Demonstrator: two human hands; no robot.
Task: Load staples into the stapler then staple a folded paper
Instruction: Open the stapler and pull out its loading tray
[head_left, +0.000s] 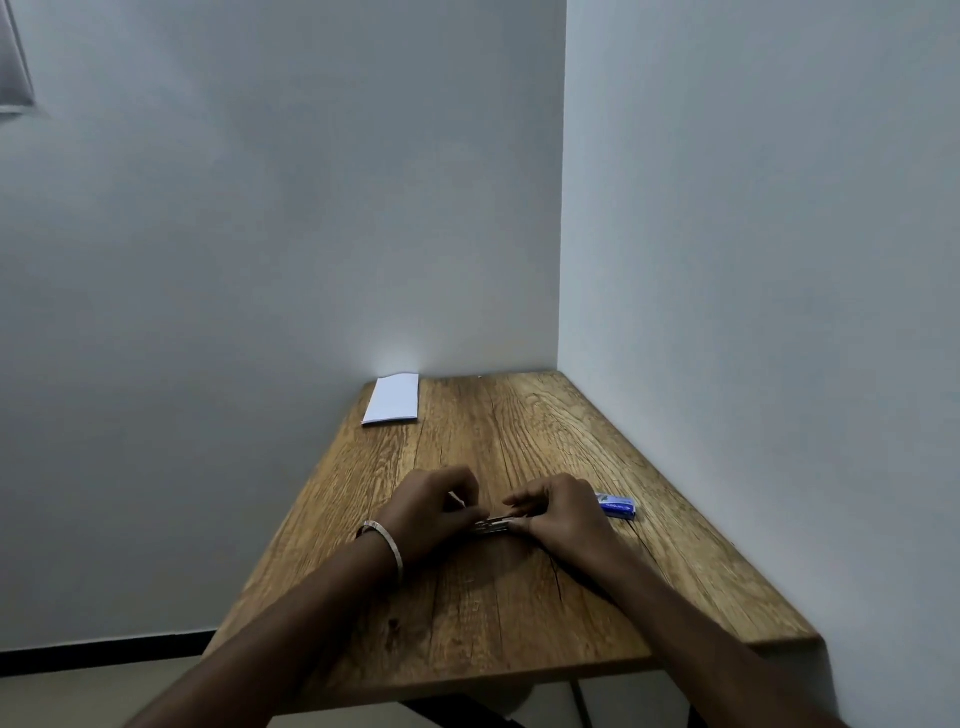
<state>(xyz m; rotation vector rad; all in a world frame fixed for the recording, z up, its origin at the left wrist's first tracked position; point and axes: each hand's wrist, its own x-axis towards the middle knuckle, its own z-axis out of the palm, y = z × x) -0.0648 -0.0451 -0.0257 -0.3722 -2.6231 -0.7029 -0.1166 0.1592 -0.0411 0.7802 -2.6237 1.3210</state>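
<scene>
A small metal stapler (492, 526) lies on the wooden table (483, 613) between my two hands. My left hand (431, 512) grips its left end with curled fingers, and a thin pale strip shows by the fingers. My right hand (558, 512) pinches its right end, fingers bent over it. Most of the stapler is hidden under my fingers. A blue staple box (618, 505) lies just right of my right hand. The folded white paper (393, 399) lies flat at the table's far left corner against the wall.
The table sits in a corner, with walls behind it and along its right side. Its left edge and near edge drop off to the floor. A metal bangle (385, 545) circles my left wrist.
</scene>
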